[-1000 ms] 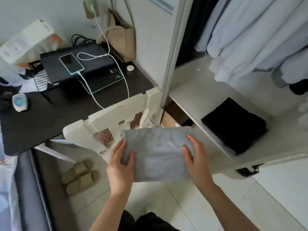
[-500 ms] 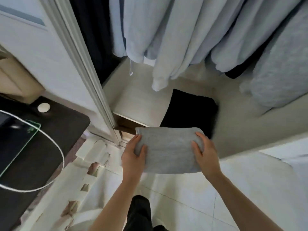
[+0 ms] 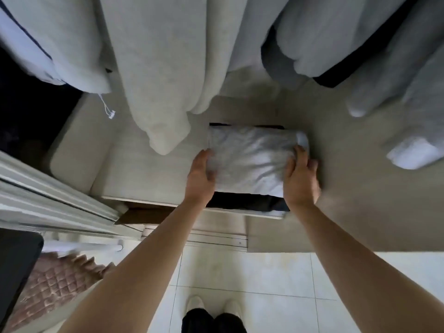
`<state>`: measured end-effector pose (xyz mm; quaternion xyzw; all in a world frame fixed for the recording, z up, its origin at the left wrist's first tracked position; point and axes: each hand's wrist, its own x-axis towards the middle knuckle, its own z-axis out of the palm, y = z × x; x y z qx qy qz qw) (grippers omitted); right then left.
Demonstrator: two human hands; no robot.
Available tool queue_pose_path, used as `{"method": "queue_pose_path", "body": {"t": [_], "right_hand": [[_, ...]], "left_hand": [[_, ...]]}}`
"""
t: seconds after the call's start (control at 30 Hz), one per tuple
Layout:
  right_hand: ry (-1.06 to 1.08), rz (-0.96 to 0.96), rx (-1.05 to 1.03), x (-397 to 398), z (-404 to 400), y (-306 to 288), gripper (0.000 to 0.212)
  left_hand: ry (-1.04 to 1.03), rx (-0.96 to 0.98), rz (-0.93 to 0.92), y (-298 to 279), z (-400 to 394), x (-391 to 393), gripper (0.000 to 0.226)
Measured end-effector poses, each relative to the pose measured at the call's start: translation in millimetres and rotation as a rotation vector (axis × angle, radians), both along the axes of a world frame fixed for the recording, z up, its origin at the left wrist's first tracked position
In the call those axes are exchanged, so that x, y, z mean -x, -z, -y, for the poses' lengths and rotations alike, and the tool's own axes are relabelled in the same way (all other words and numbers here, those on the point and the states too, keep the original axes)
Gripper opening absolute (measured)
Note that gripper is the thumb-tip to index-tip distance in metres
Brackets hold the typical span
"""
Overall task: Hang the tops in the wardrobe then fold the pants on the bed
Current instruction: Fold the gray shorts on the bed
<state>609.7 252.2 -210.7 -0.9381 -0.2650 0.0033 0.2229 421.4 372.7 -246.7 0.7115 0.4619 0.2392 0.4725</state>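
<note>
The folded grey pants (image 3: 249, 159) lie on top of folded black pants (image 3: 249, 203) on the wardrobe's shelf (image 3: 144, 169). My left hand (image 3: 200, 176) holds the grey pants at their left edge, thumb over the top. My right hand (image 3: 300, 179) holds their right edge, fingers laid along the side. Pale tops (image 3: 163, 68) hang above the shelf, their hems and sleeves dangling just behind and beside the stack.
The wardrobe's sliding door frame (image 3: 55, 203) runs along the left. A dark desk corner (image 3: 16, 255) and a pink quilted cushion (image 3: 55, 284) sit at the lower left. White floor tiles (image 3: 264, 284) lie below, with my feet (image 3: 213, 306) on them.
I have stepped up to the wardrobe and carried the folded grey pants forward, from in front of the shelf onto the black folded pants.
</note>
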Motion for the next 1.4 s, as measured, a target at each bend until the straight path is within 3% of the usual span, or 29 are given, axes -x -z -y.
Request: {"method": "queue_pose_path", "body": {"t": [0.07,0.27,0.47,0.63,0.7,0.77,0.83,0.93,1.03,1.13,1.23,1.4], "right_hand": [[-0.056,-0.107,0.225,-5,0,31,0.051],[-0.077,-0.15,0.202,-10,-1,50,0.057],[-0.109,-0.068,0.119,-12,-1,42,0.052],[-0.157,0.101,0.337,-4,3,47,0.057],[-0.177,0.135,0.401,-3,4,48,0.063],[-0.21,0.176,0.478,-1,6,49,0.07],[-0.244,0.205,0.516,2,7,50,0.074],[-0.303,0.226,0.541,1,16,50,0.074],[-0.37,0.227,0.665,-5,27,47,0.073],[-0.376,0.215,0.769,-4,27,31,0.076],[-0.38,0.178,0.802,4,28,9,0.075],[-0.519,0.102,0.67,29,50,-30,0.068]], "left_hand": [[0.101,0.058,-0.276,25,0,-8,0.056],[-0.116,0.121,-0.141,36,-2,-10,0.029],[-0.226,-0.275,-0.047,23,17,6,0.015],[-0.314,-0.098,-0.13,35,36,13,0.023],[-0.232,-0.224,-0.269,34,33,8,0.05],[0.005,-0.55,-0.482,33,31,3,0.076],[0.278,-0.733,-0.619,37,29,-2,0.079],[0.465,-0.572,-0.756,54,22,-2,0.081],[0.451,-0.467,-0.903,56,16,1,0.088],[0.385,-0.329,-0.901,41,15,3,0.097],[0.412,-0.304,-0.921,27,24,10,0.09],[0.355,-0.126,-0.919,-7,51,40,0.078]]}}
